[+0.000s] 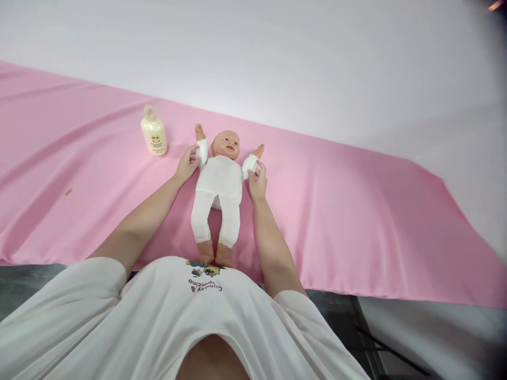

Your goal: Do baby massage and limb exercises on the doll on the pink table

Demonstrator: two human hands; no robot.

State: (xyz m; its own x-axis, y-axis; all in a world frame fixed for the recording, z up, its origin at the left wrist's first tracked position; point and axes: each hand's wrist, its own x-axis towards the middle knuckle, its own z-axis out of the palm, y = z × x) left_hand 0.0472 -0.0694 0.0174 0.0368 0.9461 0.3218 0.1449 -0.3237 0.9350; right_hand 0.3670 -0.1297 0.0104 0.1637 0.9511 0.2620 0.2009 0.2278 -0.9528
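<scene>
A baby doll (219,177) with a white cloth body, in the head view, lies on its back on the pink cloth (340,211). Its head is away from me, its arms are raised to either side, and its feet reach my shirt. My left hand (187,164) is closed around the doll's arm on the left, at the white sleeve; some fingertips are hidden behind it. On the other side, my right hand (258,182) grips the other sleeve between thumb and fingers.
A cream-coloured pump bottle (154,133) stands upright to the left of the doll. Farther left lies a small brown piece (68,192) on the cloth. The cloth-covered table ends at my body, and a white wall (277,63) rises behind it.
</scene>
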